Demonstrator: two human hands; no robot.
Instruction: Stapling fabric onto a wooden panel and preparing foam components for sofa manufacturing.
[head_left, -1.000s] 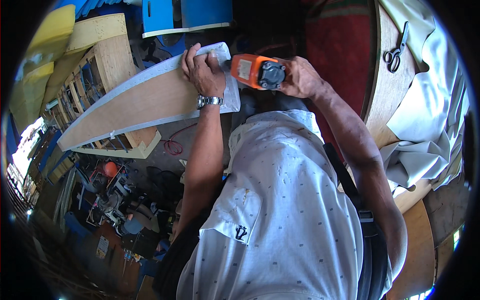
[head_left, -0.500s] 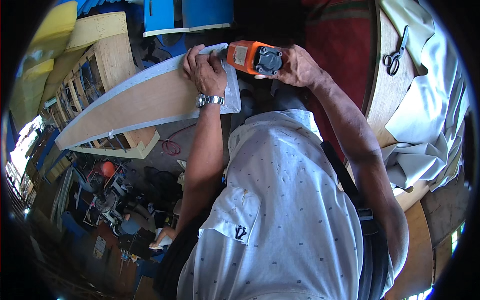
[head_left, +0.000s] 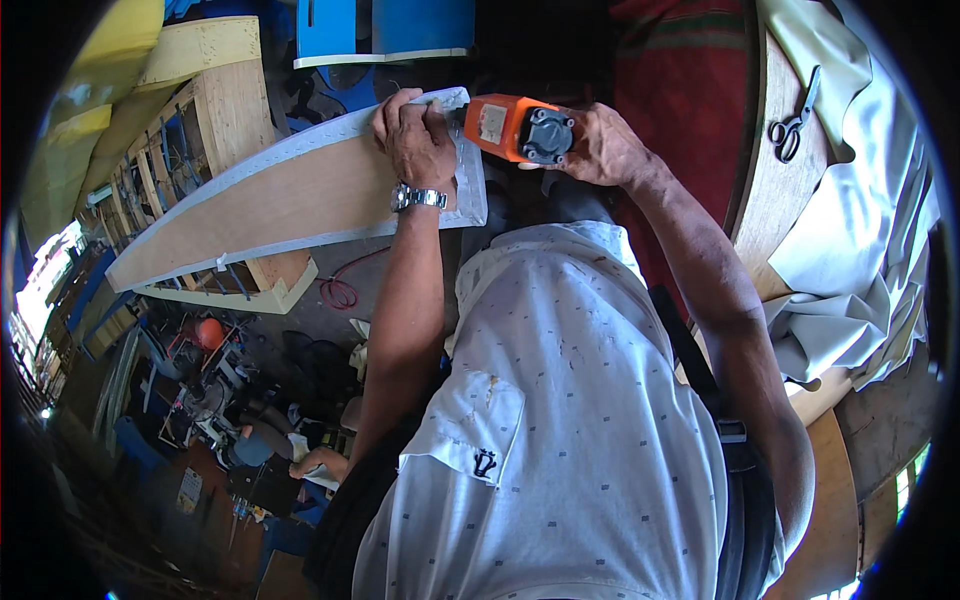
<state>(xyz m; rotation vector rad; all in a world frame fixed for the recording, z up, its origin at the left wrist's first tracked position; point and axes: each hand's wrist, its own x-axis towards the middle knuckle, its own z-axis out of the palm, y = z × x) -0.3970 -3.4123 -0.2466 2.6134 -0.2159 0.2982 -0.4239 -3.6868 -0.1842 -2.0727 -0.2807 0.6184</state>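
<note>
A long curved wooden panel (head_left: 300, 195), its edges wrapped in pale grey fabric, stretches from upper centre to the left. Staples dot the fabric along its upper edge. Over the panel's right end lies my left hand (head_left: 417, 145), with a metal watch at the wrist; its bent fingers grip the fabric-covered edge. An orange staple gun (head_left: 510, 125) with a dark round end cap is in my right hand (head_left: 605, 148), fingers wrapped round its handle. The gun's nose meets the panel's right end near the top corner, though the exact contact point is hidden.
Black-handled scissors (head_left: 795, 125) rest on a wooden surface at right, beside draped pale sheet material (head_left: 850, 230). A slatted wooden frame (head_left: 225, 125) stands behind the panel. Blue furniture (head_left: 420, 28) is at the top. A red hose (head_left: 338, 292) coils on the floor. Another person's arm (head_left: 320, 462) shows lower left.
The staple gun and my right hand have shifted slightly right and downward, with the gun tilted a little more. My left hand keeps its hold on the panel's end.
</note>
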